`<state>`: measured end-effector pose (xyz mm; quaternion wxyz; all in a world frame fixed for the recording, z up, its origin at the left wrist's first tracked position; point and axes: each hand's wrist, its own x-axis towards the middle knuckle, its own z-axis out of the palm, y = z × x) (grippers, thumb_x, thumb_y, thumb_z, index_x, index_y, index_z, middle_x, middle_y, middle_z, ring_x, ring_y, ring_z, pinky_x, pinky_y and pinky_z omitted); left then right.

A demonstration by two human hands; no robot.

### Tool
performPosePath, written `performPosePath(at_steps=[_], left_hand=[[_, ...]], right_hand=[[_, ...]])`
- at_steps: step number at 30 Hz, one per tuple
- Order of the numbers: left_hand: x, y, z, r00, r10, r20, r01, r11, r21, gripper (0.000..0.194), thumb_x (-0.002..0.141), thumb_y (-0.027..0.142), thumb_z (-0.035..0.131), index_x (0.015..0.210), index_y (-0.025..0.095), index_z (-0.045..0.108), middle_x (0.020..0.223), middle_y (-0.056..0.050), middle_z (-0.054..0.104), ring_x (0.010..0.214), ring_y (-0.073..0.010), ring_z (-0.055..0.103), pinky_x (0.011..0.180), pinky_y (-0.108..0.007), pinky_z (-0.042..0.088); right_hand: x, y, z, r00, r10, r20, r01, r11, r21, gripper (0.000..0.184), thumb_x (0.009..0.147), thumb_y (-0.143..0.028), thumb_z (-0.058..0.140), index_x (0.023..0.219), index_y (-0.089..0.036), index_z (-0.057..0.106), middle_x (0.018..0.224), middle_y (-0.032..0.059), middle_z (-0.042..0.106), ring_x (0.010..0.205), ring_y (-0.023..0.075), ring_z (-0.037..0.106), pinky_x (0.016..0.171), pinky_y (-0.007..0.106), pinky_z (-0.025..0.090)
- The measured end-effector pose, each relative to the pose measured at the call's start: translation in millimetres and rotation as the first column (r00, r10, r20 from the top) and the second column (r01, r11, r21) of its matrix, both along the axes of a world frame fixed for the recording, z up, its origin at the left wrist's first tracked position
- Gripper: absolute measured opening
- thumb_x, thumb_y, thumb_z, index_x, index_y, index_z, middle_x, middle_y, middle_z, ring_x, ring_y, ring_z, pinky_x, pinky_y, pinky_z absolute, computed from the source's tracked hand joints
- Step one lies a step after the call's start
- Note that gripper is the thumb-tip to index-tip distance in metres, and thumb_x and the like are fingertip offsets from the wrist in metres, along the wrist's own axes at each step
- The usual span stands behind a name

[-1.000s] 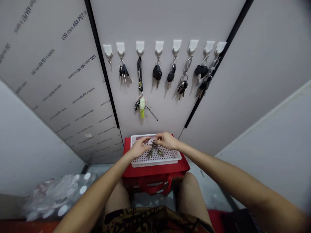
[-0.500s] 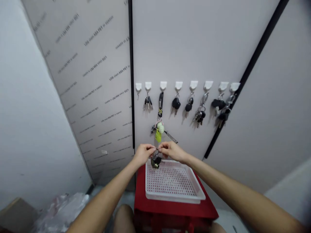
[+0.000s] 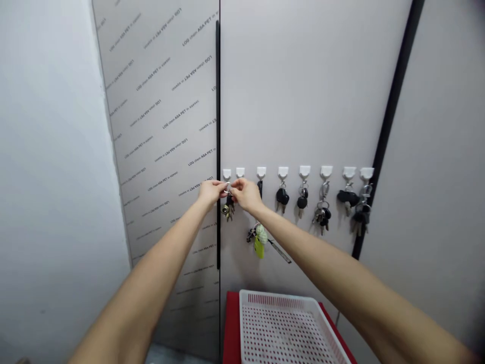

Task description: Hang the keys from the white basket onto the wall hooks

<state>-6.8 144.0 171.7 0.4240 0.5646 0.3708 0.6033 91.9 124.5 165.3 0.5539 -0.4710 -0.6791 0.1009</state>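
Note:
My left hand [image 3: 212,193] and my right hand [image 3: 245,194] pinch a key ring [image 3: 227,188] from both sides, just under the leftmost white hook [image 3: 227,174]. A bunch of keys [image 3: 228,208] with a brass-coloured piece dangles from that ring. Whether the ring sits on the hook is hidden by my fingers. Close to my right hand is the second white hook [image 3: 240,172]; what hangs from it is mostly covered. Below my right wrist hangs a bunch with a yellow-green tag [image 3: 259,248] and a pale green ball [image 3: 261,233].
Farther right, several hooks carry black-headed keys [image 3: 282,197]. A white perforated basket [image 3: 280,328] rests on a red stool or table [image 3: 232,328] below. A black vertical strip [image 3: 218,141] runs left of the hooks, beside a panel with printed lettering [image 3: 162,126].
Both hands have risen from over the basket to the leftmost hook, carrying the bunch of keys along. The camera view has tilted, so the hooks and basket appear lower.

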Motion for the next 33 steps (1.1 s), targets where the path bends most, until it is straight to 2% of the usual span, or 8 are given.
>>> performPosePath(at_steps=[7, 12, 15, 18, 22, 24, 28, 33], left_hand=[[9, 31, 1.2, 0.951, 0.299, -0.081, -0.301, 0.954, -0.009, 0.002, 0.055, 0.012, 0.052, 0.053, 0.013, 0.053, 0.041, 0.003, 0.048, 0.038, -0.0067, 0.048, 0.046, -0.021, 0.041], [2, 37, -14.6, 0.91, 0.362, -0.199, -0.364, 0.931, 0.029, 0.001, 0.053, 0.015, 0.053, 0.053, 0.014, 0.053, 0.041, 0.002, 0.049, 0.041, -0.0097, 0.05, 0.048, -0.022, 0.04], [-7, 27, -32.2, 0.892, 0.352, -0.283, -0.362, 0.932, 0.019, 0.007, 0.055, 0.018, 0.051, 0.06, 0.014, 0.054, 0.047, 0.001, 0.053, 0.044, -0.0092, 0.051, 0.048, -0.021, 0.039], [-8, 5, -59.4, 0.947, 0.245, -0.206, -0.251, 0.968, -0.006, 0.016, 0.055, 0.018, 0.05, 0.071, 0.014, 0.053, 0.051, 0.002, 0.052, 0.044, -0.0066, 0.049, 0.043, -0.017, 0.037], [11, -34, -97.4, 0.997, -0.03, -0.078, 0.028, 0.999, -0.026, 0.041, 0.054, 0.018, 0.051, 0.093, 0.012, 0.044, 0.043, 0.008, 0.041, 0.035, -0.0026, 0.037, 0.036, -0.014, 0.03], [27, -53, -104.0, 0.979, -0.201, -0.044, 0.2, 0.98, -0.022, 0.057, 0.054, 0.017, 0.051, 0.107, 0.013, 0.032, 0.042, 0.01, 0.039, 0.034, -0.0019, 0.033, 0.035, -0.014, 0.027], [61, -88, -77.8, 0.89, -0.456, 0.011, 0.45, 0.882, 0.139, 0.075, 0.056, 0.014, 0.05, 0.118, 0.022, 0.009, 0.047, 0.009, 0.042, 0.037, -0.0016, 0.035, 0.038, -0.014, 0.028], [88, -119, -31.3, 0.855, -0.519, 0.019, 0.49, 0.818, 0.3, 0.073, 0.057, 0.013, 0.05, 0.118, 0.027, 0.012, 0.054, 0.006, 0.046, 0.041, -0.0024, 0.037, 0.042, -0.016, 0.032]], right_hand=[[-12, 21, 14.9, 0.924, -0.276, 0.264, 0.293, 0.956, -0.026, 0.021, 0.06, -0.009, 0.042, 0.075, -0.012, 0.056, 0.06, 0.0054, 0.058, 0.055, 0.0111, 0.053, 0.054, 0.02, 0.039], [-10, 15, 9.6, 0.868, -0.258, 0.424, 0.304, 0.952, -0.044, 0.022, 0.06, -0.01, 0.042, 0.075, -0.011, 0.057, 0.062, 0.0075, 0.059, 0.06, 0.0132, 0.054, 0.057, 0.021, 0.039], [0, -4, -5.2, 0.88, -0.219, 0.421, 0.235, 0.972, 0.016, 0.02, 0.061, -0.013, 0.042, 0.075, -0.014, 0.058, 0.067, 0.0056, 0.059, 0.065, 0.0121, 0.053, 0.062, 0.02, 0.038], [22, -29, -38.6, 0.933, -0.11, 0.343, 0.109, 0.994, 0.022, 0.022, 0.063, -0.019, 0.041, 0.08, -0.016, 0.055, 0.067, 0.0015, 0.057, 0.061, 0.0094, 0.051, 0.06, 0.02, 0.037], [64, -59, -91.9, 0.984, 0.022, 0.177, 0.011, 0.983, -0.186, 0.033, 0.062, -0.018, 0.041, 0.095, -0.014, 0.045, 0.049, -0.0053, 0.045, 0.044, 0.0053, 0.041, 0.047, 0.018, 0.034], [81, -73, -101.9, 0.994, 0.062, 0.086, -0.038, 0.965, -0.258, 0.044, 0.062, -0.016, 0.042, 0.105, -0.015, 0.037, 0.044, -0.0083, 0.037, 0.038, 0.0038, 0.035, 0.042, 0.017, 0.031], [98, -104, -71.5, 0.977, 0.156, -0.146, -0.169, 0.982, -0.083, 0.066, 0.063, -0.015, 0.041, 0.119, -0.022, 0.007, 0.046, -0.0093, 0.035, 0.037, 0.0036, 0.03, 0.037, 0.017, 0.028], [100, -139, -23.6, 0.945, 0.205, -0.253, -0.176, 0.975, 0.134, 0.064, 0.065, -0.017, 0.04, 0.118, -0.031, 0.007, 0.058, -0.0051, 0.044, 0.038, 0.0048, 0.033, 0.038, 0.021, 0.032]])
